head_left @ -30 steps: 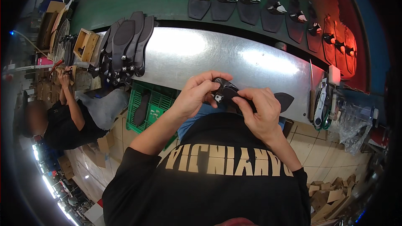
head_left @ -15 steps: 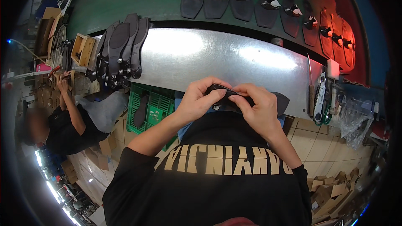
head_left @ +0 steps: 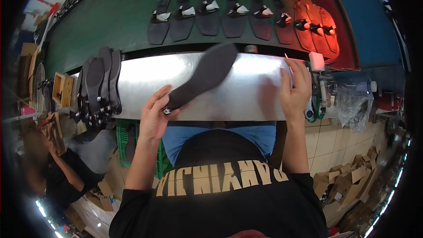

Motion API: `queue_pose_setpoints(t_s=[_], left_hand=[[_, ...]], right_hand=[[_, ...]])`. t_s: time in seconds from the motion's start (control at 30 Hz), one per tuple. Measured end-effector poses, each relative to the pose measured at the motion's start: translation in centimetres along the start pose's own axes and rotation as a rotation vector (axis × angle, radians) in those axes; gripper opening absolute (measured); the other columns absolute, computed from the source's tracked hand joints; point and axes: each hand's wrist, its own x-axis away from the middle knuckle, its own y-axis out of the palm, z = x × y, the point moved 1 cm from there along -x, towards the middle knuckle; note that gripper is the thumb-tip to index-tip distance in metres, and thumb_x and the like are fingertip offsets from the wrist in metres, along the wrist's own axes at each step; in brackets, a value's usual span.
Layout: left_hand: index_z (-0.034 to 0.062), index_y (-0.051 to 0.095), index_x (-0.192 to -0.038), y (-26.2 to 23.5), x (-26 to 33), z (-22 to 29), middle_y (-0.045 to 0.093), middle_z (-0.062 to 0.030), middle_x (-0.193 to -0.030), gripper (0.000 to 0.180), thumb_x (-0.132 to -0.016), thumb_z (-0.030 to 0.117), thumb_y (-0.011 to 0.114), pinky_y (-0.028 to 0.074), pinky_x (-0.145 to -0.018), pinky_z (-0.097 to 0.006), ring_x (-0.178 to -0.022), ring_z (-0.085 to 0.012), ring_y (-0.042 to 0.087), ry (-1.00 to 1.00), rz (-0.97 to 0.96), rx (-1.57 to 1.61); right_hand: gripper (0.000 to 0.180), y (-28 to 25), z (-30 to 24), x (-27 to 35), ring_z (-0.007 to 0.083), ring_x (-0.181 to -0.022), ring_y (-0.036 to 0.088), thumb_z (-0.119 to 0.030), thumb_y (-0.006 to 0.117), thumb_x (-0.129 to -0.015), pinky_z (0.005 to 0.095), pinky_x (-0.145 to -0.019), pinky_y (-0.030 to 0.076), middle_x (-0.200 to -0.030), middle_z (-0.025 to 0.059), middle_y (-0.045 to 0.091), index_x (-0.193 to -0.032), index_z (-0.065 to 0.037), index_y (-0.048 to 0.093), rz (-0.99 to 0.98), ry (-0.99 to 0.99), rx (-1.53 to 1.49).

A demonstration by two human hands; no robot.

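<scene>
My left hand (head_left: 155, 113) is closed round the narrow end of a dark shoe sole (head_left: 206, 72). The sole slants up to the right above the metal bench top (head_left: 145, 77), and its broad end is blurred. A small shiny piece shows by my fingers. Over at the bench's right end, my right hand (head_left: 296, 89) reaches down with thumb and fingers apart. Just beyond its fingertips shows the thin tip of a slender tool (head_left: 286, 55); my hand hides the rest, and any grip is unclear.
A stack of dark soles (head_left: 96, 77) lies left, near a wooden box (head_left: 62, 90). On the green surface (head_left: 132, 0) beyond stand several strapped soles (head_left: 207, 20), the rightmost in red light. A green crate (head_left: 163, 161) is below. Another person (head_left: 66, 167) works at left.
Both hands have parted. The left has swung the sole out over the bench, while the right has let go of it and moved right to the slender tool. The view has shifted right.
</scene>
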Motion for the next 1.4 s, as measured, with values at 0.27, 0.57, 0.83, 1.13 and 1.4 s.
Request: queue_pose_setpoints(t_s=[0.27,0.57,0.83,1.13,1.4], left_hand=[[-0.0048,0.051,-0.126,-2.1,-1.5,-3.9,0.058,-0.0202,-0.118,0.044,-0.089,0.016,0.061,0.055,-0.071,-0.030,-0.104,-0.0342,0.062,-0.157,-0.107,0.141],[0.0075,0.060,-0.103,1.9,-1.6,-5.9,0.065,-0.0081,-0.098,0.024,-0.086,0.024,0.066,0.046,-0.049,-0.019,-0.090,-0.0227,0.065,-0.538,0.013,0.592],[0.0104,0.060,-0.092,3.5,-0.1,-5.5,0.063,-0.0031,-0.084,0.019,-0.083,0.024,0.070,0.034,-0.043,-0.020,-0.072,-0.0127,0.059,-0.462,-0.127,0.583],[0.0058,0.062,-0.079,3.4,0.1,-4.0,0.062,-0.0025,-0.070,0.038,-0.095,0.039,0.055,0.037,-0.047,-0.020,-0.057,-0.0062,0.053,0.013,-0.092,0.214],[-0.0004,0.063,-0.070,3.9,-0.1,-3.8,0.063,-0.0077,-0.065,0.063,-0.100,0.049,0.038,0.046,-0.056,-0.024,-0.058,-0.0108,0.058,0.464,-0.043,-0.009]], right_hand=[[0.028,2.0,6.8,5.0,0.0347,-0.088,0.055,-0.006,0.062,-0.083,0.0433,-0.080,0.044,-0.094,0.0167,0.061,-0.110,-0.002,0.063,-0.167,0.177,0.289],[0.039,2.5,-9.9,8.3,0.0083,-0.061,0.055,0.000,0.050,-0.092,0.0226,-0.058,0.042,-0.066,0.0031,0.058,-0.131,-0.004,0.049,-0.731,0.469,-0.951],[0.041,4.3,-10.2,9.0,0.0069,-0.054,0.049,0.000,0.051,-0.092,0.0209,-0.054,0.039,-0.064,0.0035,0.057,-0.132,0.000,0.048,-0.716,0.396,-0.982],[0.036,3.5,-10.7,7.6,0.0047,-0.050,0.045,-0.014,0.050,-0.098,0.0181,-0.044,0.034,-0.065,0.0013,0.056,-0.131,-0.002,0.047,-0.956,0.791,-1.244],[0.037,4.0,-11.7,7.6,0.0063,-0.046,0.043,-0.016,0.048,-0.098,0.0191,-0.040,0.032,-0.061,0.0017,0.050,-0.134,-0.006,0.043,-1.017,1.036,-1.652]])
